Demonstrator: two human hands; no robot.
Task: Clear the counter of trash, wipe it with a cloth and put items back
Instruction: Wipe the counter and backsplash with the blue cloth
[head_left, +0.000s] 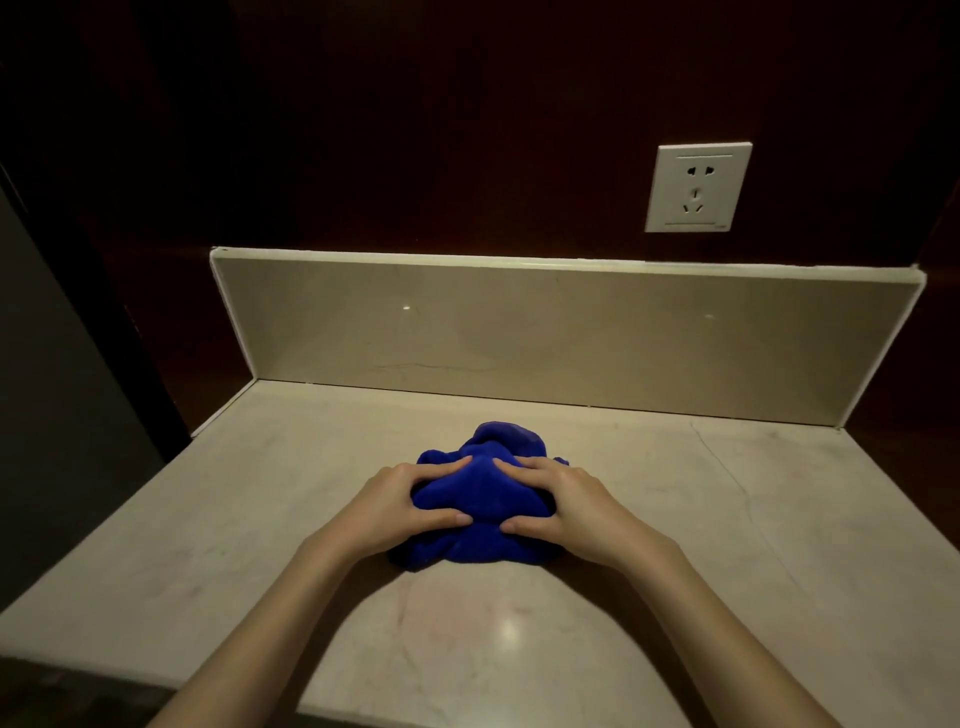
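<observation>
Two forearms reach in; left hand (400, 501) and right hand (563, 501) grip the bunched cloth (485, 499) from opposite sides, equally near, mid-counter (779, 519).

a deep, saturated blue cloth (485, 493) is seen at the centre of the frame, plain and without pattern. the counter (779, 545) below it is shown in pale cream with faint grey veins and a light pinkish blotch towards the lower centre. the backsplash (519, 332) across the middle is coloured beige, edged in off-white. the wall (415, 130) in the upper frame is rendered dark reddish brown, and a white socket (697, 187) is set at the upper right.
</observation>
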